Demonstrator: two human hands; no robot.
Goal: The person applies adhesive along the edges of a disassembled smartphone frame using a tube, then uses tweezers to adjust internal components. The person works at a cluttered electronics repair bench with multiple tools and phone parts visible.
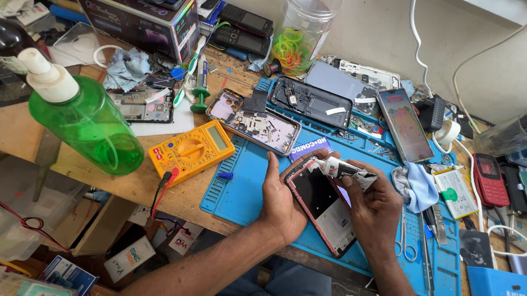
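Note:
My left hand (pixel 280 202) grips the left edge of a smartphone with a pink frame and dark screen (pixel 322 206), held tilted over the blue work mat (pixel 242 193). My right hand (pixel 372 205) squeezes a small white glue tube (pixel 339 167), its nozzle touching the phone's top edge. The lower right of the phone is hidden behind my right hand.
On the mat lie an opened phone chassis (pixel 254 121), a dark back cover (pixel 311 101) and a lit phone (pixel 405 124). A yellow multimeter (pixel 191 150), green spray bottle (pixel 85 120), clear jar of rubber bands (pixel 302 31), red keypad phone (pixel 489 178), battery (pixel 456 192) and scissors (pixel 407 243) surround it.

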